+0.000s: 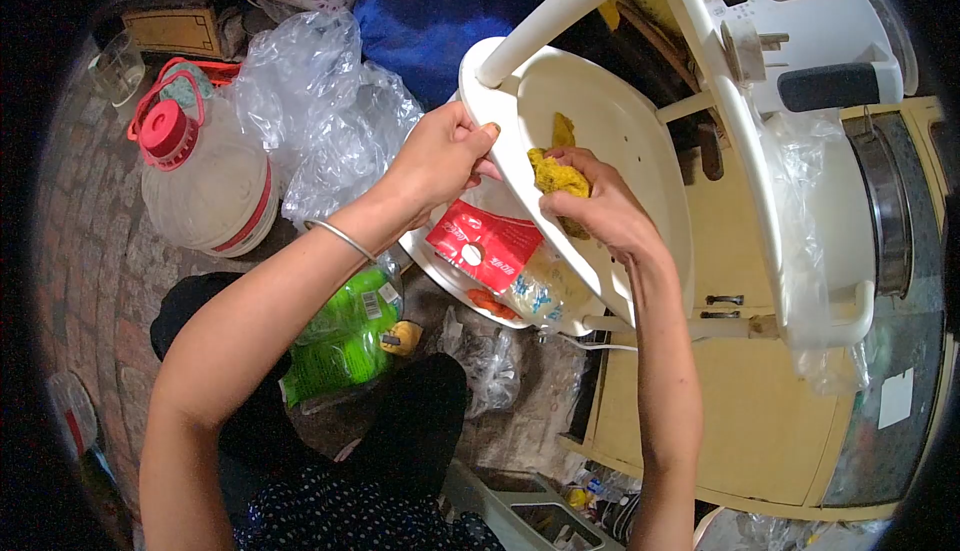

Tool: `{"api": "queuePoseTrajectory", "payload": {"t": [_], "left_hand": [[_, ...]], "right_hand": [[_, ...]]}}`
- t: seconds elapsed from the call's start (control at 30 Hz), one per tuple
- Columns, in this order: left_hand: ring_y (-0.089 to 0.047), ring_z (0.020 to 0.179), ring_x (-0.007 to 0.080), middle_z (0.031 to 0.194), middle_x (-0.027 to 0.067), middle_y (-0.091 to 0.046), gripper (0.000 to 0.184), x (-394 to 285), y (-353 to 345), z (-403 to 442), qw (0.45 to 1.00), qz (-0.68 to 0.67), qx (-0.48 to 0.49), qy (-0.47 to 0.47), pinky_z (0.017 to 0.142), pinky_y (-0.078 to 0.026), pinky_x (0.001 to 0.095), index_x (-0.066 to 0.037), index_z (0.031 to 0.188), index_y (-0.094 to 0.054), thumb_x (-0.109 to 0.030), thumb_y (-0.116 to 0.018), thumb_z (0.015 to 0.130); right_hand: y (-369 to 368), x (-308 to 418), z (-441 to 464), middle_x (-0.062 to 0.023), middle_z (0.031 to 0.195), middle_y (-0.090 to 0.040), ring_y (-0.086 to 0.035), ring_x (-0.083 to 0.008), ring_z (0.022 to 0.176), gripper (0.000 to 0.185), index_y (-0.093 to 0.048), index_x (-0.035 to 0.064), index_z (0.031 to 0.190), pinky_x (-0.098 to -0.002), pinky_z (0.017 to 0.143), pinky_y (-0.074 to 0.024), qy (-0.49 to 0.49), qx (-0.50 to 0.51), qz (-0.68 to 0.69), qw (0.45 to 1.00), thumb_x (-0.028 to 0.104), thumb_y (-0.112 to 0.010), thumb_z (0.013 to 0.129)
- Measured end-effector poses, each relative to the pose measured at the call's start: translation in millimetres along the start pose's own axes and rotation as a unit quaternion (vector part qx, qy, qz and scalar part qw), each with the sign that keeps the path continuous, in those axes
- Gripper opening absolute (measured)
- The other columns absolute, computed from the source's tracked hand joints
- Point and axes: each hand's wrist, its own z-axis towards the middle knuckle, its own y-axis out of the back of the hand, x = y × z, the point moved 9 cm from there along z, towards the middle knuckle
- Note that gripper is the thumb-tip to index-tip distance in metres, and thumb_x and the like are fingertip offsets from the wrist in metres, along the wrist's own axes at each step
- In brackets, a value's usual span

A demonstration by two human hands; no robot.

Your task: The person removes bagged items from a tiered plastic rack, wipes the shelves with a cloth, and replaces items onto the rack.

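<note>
A white plastic rack (508, 123) with tray-like shelves stands in front of me. My left hand (445, 156) grips the rim of its upper tray, fingers closed around the edge. Inside that tray, my right hand (600, 201) holds a bunched yellow cloth (560, 176) against the surface. Part of the cloth hangs beyond the fingers. Small dark specks dot the tray's inner surface. On the shelf below lie a red packet (484, 247) with white lettering and a clear plastic bag with blue print (545, 286).
Left of the rack are a large clear jug with a red cap (168, 135) and crumpled clear plastic (310, 91). A green package (340, 346) lies below my left forearm. A white appliance (825, 36) and a cream cabinet (740, 401) stand at the right.
</note>
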Motion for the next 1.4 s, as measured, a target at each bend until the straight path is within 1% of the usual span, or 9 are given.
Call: {"api": "queuePoseTrajectory", "payload": {"t": [0.53, 0.63, 0.7, 0.77, 0.83, 0.9, 1.0, 1.17, 1.4], "left_hand": [[-0.058, 0.069, 0.0085, 0.079, 0.0019, -0.058, 0.016, -4.1, -2.3, -2.8, 1.0, -0.014, 0.003, 0.0, 0.058, -0.048, 0.0234, -0.006, 0.096, -0.047, -0.02, -0.046, 0.089], [-0.058, 0.07, 0.0085, 0.08, 0.0021, -0.058, 0.017, -2.9, -0.7, -2.3, 1.0, -0.005, -0.003, 0.005, 0.059, -0.048, 0.0232, -0.006, 0.097, -0.047, -0.02, -0.046, 0.089], [-0.058, 0.07, 0.0087, 0.081, 0.0019, -0.058, 0.017, -3.5, -1.6, -1.8, 1.0, -0.011, 0.01, -0.007, 0.06, -0.048, 0.0239, -0.006, 0.097, -0.047, -0.021, -0.046, 0.089], [-0.058, 0.069, 0.0087, 0.08, 0.0014, -0.057, 0.017, -1.8, -2.7, -2.2, 1.0, -0.01, 0.012, 0.0, 0.06, -0.049, 0.0245, -0.007, 0.098, -0.047, -0.021, -0.046, 0.089], [-0.058, 0.068, 0.0086, 0.08, 0.0013, -0.057, 0.017, -0.1, -2.9, -1.8, 1.0, -0.008, 0.011, 0.008, 0.06, -0.048, 0.0244, -0.007, 0.099, -0.047, -0.021, -0.045, 0.089], [-0.057, 0.068, 0.0085, 0.079, 0.0011, -0.057, 0.017, 1.1, -2.7, -1.5, 1.0, -0.005, 0.009, 0.014, 0.06, -0.048, 0.0243, -0.007, 0.099, -0.047, -0.021, -0.045, 0.089], [-0.057, 0.067, 0.0084, 0.078, 0.001, -0.057, 0.016, -1.7, -2.1, -2.8, 0.999, -0.029, 0.013, 0.018, 0.06, -0.048, 0.0242, -0.007, 0.095, -0.048, -0.021, -0.045, 0.089], [-0.057, 0.068, 0.0086, 0.078, 0.0013, -0.057, 0.015, -1.1, -2.1, -3.8, 1.0, -0.014, 0.0, 0.028, 0.06, -0.048, 0.0244, -0.007, 0.093, -0.047, -0.022, -0.046, 0.089], [-0.058, 0.069, 0.0086, 0.08, 0.0017, -0.057, 0.016, -6.5, -3.3, -7.0, 1.0, -0.017, -0.003, 0.016, 0.06, -0.048, 0.0245, -0.007, 0.093, -0.047, -0.022, -0.046, 0.089]], "right_hand": [[4.6, -2.8, 2.0, -0.0169, 0.106, -0.052, -0.051, -0.0234, 0.097, 0.053, -0.051, -0.0041, 0.103, -0.0284, 0.087, -0.0372, 0.019, -0.007, -0.009, 1.0, 0.022, -0.063, 0.059], [11.1, 0.8, -3.9, -0.0162, 0.104, -0.055, -0.052, -0.0216, 0.094, 0.05, -0.053, -0.0046, 0.104, -0.0282, 0.084, -0.0396, 0.017, -0.013, 0.057, 0.998, 0.021, -0.065, 0.062], [19.3, 1.4, -7.5, -0.0146, 0.1, -0.058, -0.055, -0.0196, 0.089, 0.046, -0.054, -0.0041, 0.104, -0.027, 0.08, -0.042, -0.011, -0.075, 0.202, 0.976, 0.019, -0.067, 0.067], [14.2, 14.9, -4.1, -0.0123, 0.093, -0.06, -0.056, -0.0177, 0.084, 0.037, -0.057, -0.0026, 0.102, -0.0262, 0.078, -0.0433, 0.008, -0.085, 0.233, 0.969, 0.018, -0.065, 0.073], [11.9, 52.1, -2.2, -0.0132, 0.095, -0.06, -0.056, -0.0184, 0.086, 0.031, -0.058, -0.0015, 0.1, -0.0274, 0.079, -0.0431, 0.158, -0.114, 0.071, 0.978, 0.017, -0.062, 0.076], [-9.2, 60.9, -1.4, -0.0175, 0.105, -0.055, -0.055, -0.0275, 0.093, 0.026, -0.059, 0.0001, 0.099, -0.0317, 0.083, -0.0415, 0.299, -0.135, -0.036, 0.944, 0.012, -0.057, 0.076], [-13.7, 57.1, -19.3, -0.0176, 0.109, -0.052, -0.051, -0.0325, 0.098, 0.026, -0.059, 0.0018, 0.1, -0.0341, 0.088, -0.0393, 0.244, -0.109, -0.021, 0.963, 0.006, -0.055, 0.074], [-12.9, 44.9, -81.1, -0.016, 0.112, -0.05, -0.05, -0.0326, 0.101, 0.037, -0.058, 0.0053, 0.104, -0.0358, 0.087, -0.0406, 0.272, -0.094, -0.216, 0.933, -0.001, -0.057, 0.068], [-15.4, 51.8, -73.2, -0.0155, 0.104, -0.052, -0.05, -0.0329, 0.097, 0.031, -0.058, 0.0021, 0.098, -0.0374, 0.084, -0.0416, 0.276, -0.14, -0.226, 0.924, -0.001, -0.058, 0.067]]}}
